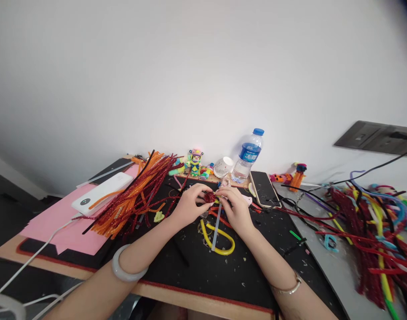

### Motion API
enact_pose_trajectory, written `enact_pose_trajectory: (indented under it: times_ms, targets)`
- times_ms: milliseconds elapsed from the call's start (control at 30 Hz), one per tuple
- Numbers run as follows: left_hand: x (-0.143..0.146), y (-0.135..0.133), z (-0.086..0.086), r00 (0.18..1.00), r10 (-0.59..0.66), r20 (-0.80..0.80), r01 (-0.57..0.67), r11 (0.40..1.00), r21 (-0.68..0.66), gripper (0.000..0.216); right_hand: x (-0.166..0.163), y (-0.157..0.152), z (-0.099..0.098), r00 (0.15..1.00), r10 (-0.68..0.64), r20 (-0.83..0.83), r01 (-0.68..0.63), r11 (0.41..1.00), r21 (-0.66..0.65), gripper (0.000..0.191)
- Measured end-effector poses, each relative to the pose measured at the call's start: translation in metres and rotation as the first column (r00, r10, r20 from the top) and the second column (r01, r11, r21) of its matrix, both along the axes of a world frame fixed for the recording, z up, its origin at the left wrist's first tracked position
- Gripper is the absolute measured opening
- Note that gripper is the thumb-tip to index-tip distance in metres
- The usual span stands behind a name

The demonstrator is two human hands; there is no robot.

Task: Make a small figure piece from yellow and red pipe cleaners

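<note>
Both of my hands meet over the black mat, pinching a small red glittery pipe-cleaner ball between them. My left hand grips it from the left with curled fingers; a pale bangle sits on that forearm. My right hand closes on it from the right, a thin bracelet at the wrist. Just below the hands lie a yellow pipe-cleaner loop and a grey strip.
A heap of orange and red pipe cleaners lies left, beside a white power bank on pink paper. Along the wall stand a water bottle, paper cup, small figures and a phone. Mixed pipe cleaners cover the right.
</note>
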State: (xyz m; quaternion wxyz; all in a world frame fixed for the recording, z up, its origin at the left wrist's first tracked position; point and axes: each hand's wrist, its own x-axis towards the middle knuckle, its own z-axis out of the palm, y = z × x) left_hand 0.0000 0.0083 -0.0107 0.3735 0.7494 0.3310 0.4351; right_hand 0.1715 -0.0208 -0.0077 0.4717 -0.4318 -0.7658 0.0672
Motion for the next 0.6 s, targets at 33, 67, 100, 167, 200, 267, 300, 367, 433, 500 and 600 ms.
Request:
enact_pose_trajectory:
  times_ms: [33,67,100,167,200,267,300,367,433,500,600]
  targets:
    - [-0.0001,0.0003,-0.0006,1.0,0.002,0.005,-0.002,1.0,0.008,0.026,0.0006,0.0003,0.0002,1.0,0.006,0.006,-0.006,1.0,-0.002,0.017]
    - [-0.0001,0.0005,-0.001,1.0,0.005,0.009,-0.005,1.0,0.016,0.026,0.0012,0.0006,0.0005,1.0,0.011,0.009,-0.011,1.0,-0.002,0.017]
    - [-0.0001,0.0006,-0.0012,1.0,0.008,0.012,-0.008,1.0,0.022,0.026,0.0016,0.0007,0.0007,1.0,0.016,0.011,-0.016,1.0,-0.001,0.017]
    - [-0.0002,0.0005,-0.0009,1.0,0.004,0.012,-0.004,1.0,0.022,0.025,0.002,0.0008,0.0012,1.0,0.026,0.009,-0.026,1.0,0.0,0.016]
    - [-0.0002,0.0002,-0.0005,1.0,-0.005,0.01,0.005,1.0,0.015,0.024,0.0019,0.0007,0.0014,1.0,0.029,0.005,-0.029,1.0,-0.001,0.016]
    - [-0.0001,-0.0003,0.0004,1.0,-0.022,0.012,0.022,1.0,-0.006,0.024,0.0014,0.0005,0.0017,1.0,0.03,-0.01,-0.03,1.0,-0.007,0.014]
    - [-0.0001,-0.0005,0.0008,1.0,-0.027,0.016,0.028,1.0,-0.015,0.023,0.001,0.0004,0.0018,0.999,0.029,-0.018,-0.029,0.999,-0.013,0.013]
    - [-0.0001,-0.0007,0.0013,0.999,-0.025,0.023,0.026,0.999,-0.022,0.023,0.0001,-0.0001,0.0021,0.999,0.026,-0.034,-0.027,0.999,-0.03,0.013]
    - [-0.0002,-0.0006,0.0014,0.999,-0.023,0.025,0.023,0.999,-0.023,0.022,-0.0009,-0.0008,0.0025,0.999,0.031,-0.035,-0.032,0.998,-0.045,0.015]
    - [-0.0002,-0.0005,0.0013,0.999,-0.027,0.022,0.028,0.999,-0.027,0.023,-0.0017,-0.0016,0.003,0.999,0.038,-0.024,-0.039,0.998,-0.041,0.016]
    - [-0.0002,-0.0005,0.0005,0.999,-0.036,0.02,0.036,0.999,-0.036,0.023,-0.0026,-0.0025,0.0038,0.999,0.04,-0.011,-0.04,0.999,-0.016,0.018]
